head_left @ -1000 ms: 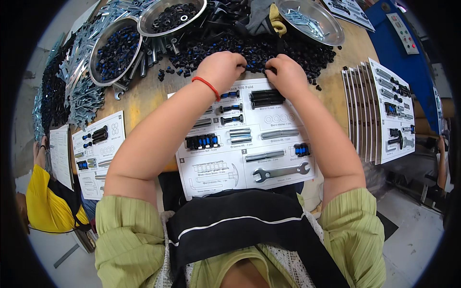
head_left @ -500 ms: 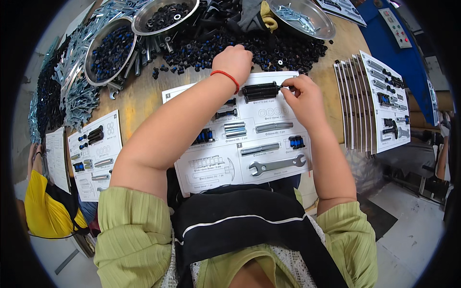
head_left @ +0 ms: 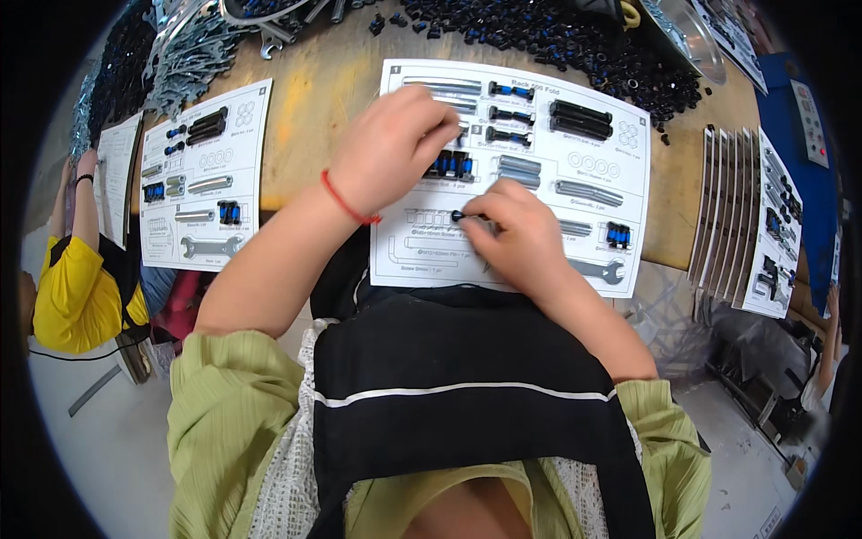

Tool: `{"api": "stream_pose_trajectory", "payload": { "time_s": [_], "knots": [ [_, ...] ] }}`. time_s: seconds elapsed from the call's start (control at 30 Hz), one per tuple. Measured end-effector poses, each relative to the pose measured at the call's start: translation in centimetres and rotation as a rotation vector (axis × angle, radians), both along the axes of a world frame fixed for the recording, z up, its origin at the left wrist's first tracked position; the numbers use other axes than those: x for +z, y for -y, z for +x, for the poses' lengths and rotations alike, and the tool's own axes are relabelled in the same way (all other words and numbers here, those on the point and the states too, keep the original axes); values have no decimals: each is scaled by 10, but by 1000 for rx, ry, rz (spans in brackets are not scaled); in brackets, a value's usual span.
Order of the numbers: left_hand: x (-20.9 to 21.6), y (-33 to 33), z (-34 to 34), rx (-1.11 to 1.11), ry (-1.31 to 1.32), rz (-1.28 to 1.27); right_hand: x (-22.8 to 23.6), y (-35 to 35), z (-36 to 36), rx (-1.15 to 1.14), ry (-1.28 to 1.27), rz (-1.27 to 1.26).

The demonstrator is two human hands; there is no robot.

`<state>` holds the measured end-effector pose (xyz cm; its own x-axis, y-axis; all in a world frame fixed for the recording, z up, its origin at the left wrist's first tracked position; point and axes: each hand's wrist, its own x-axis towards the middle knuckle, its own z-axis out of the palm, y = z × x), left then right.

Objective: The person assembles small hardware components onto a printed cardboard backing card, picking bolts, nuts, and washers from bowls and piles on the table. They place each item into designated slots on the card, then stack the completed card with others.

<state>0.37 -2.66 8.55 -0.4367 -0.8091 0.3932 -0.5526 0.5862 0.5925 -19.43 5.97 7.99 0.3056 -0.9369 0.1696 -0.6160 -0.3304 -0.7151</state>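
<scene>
A printed parts sheet (head_left: 503,195) lies before me, with hardware set on its pictures. My left hand (head_left: 395,135), a red cord at its wrist, hovers over the sheet's upper left with fingers curled together; whatever they may hold is hidden. Over the lower middle, my right hand (head_left: 516,225) pinches a small dark fastener (head_left: 457,216) between thumb and finger. Blue-banded bolts (head_left: 451,165) stand in a row between the hands. Long black bolts (head_left: 580,119) lie at the upper right, silver sleeves (head_left: 588,193) below them. A wrench (head_left: 603,270) is partly covered by my right hand.
Loose black nuts and bolts (head_left: 548,31) are heaped along the far side. Wrenches (head_left: 193,67) pile up at the far left. Another filled sheet (head_left: 202,162) lies left, beside a person in a yellow shirt (head_left: 76,292). Several stacked boards (head_left: 727,216) stand at the right.
My left hand has come back from the black fastener heap to above the sheet. The right hand has moved from the long black bolts to the sheet's lower middle. The view has shifted too.
</scene>
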Motion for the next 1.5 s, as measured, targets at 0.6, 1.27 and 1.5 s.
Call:
{"api": "stream_pose_trajectory", "payload": {
  "time_s": [0.6, 1.27, 1.5],
  "knots": [
    [-37, -73, 38, -12, 35, 27, -23, -15, 32, 84, -262, -332],
    [-37, -95, 22, 119, -40, 116, -19, -14, 34, 29, -65, 109],
    [-33, -96, 20, 123, -17, 153, -19, -15, 32, 22, -70, 127]
  ]
}}
